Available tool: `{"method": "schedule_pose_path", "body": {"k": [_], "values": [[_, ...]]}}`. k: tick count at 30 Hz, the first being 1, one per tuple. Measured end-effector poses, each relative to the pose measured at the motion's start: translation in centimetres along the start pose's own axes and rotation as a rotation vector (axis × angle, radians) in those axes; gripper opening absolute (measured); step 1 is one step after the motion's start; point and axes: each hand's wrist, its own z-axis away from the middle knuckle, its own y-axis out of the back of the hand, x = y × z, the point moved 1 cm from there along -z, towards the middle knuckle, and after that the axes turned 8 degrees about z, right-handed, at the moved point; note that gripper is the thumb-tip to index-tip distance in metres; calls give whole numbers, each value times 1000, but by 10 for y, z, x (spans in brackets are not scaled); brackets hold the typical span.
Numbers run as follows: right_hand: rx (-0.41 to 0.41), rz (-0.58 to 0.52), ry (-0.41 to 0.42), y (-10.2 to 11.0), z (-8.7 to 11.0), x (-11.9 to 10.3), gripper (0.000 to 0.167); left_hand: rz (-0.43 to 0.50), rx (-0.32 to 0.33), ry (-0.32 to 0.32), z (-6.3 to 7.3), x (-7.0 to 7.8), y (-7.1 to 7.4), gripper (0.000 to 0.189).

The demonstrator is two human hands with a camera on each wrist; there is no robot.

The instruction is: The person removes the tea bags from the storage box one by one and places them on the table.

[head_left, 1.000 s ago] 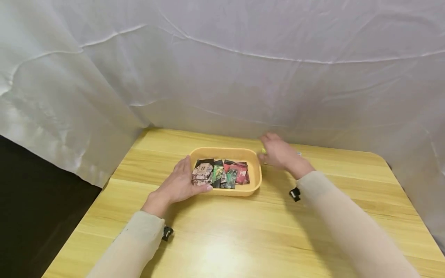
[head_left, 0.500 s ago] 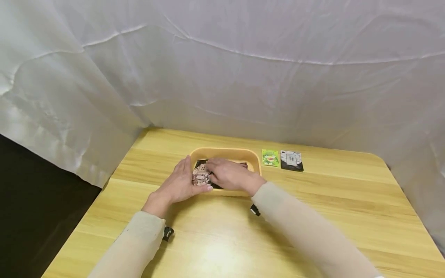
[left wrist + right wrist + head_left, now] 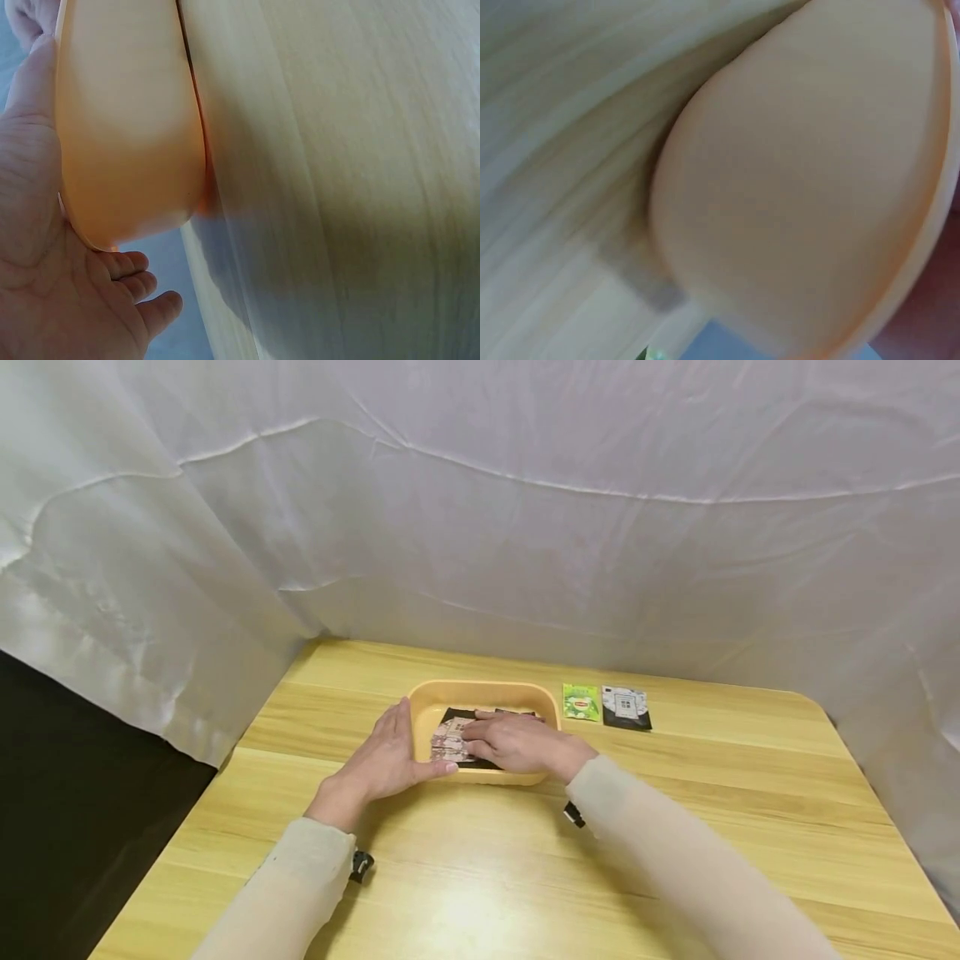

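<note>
In the head view, an orange plastic tray [image 3: 480,688] holds a pile of flat tea bag sachets [image 3: 448,739], some black with a pale house print. My left hand [image 3: 378,762] rests against the tray's left end, thumb along the near rim and fingers fairly straight along the side. My right hand [image 3: 525,745] reaches inside the tray, its fingertips on the pile. It covers most of the right-hand sachets, and whether it pinches one is hidden. In the left wrist view, the left hand's small fingers [image 3: 159,311] lie loose past the tray's corner.
A green and yellow tea sachet [image 3: 581,702] and a black and white tea sachet [image 3: 627,707] lie flat on the wooden table [image 3: 712,760] right of the tray. A pale cloth [image 3: 525,568] hangs behind the table's far edge and down the left.
My right hand has gone from the two table sachets into the tray, then a little to the right. The house-print sachets have shifted right with it. My left hand stays put.
</note>
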Motion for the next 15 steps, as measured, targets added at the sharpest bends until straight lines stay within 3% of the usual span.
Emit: {"method": "schedule_pose_path", "body": {"k": [7,15], "values": [[12,-23,-78,8,21,16,47,21,-3,11,0,1,-1,142],[74,77,-227,23,15,4,79,9,-2,11,0,0,0,142]]}}
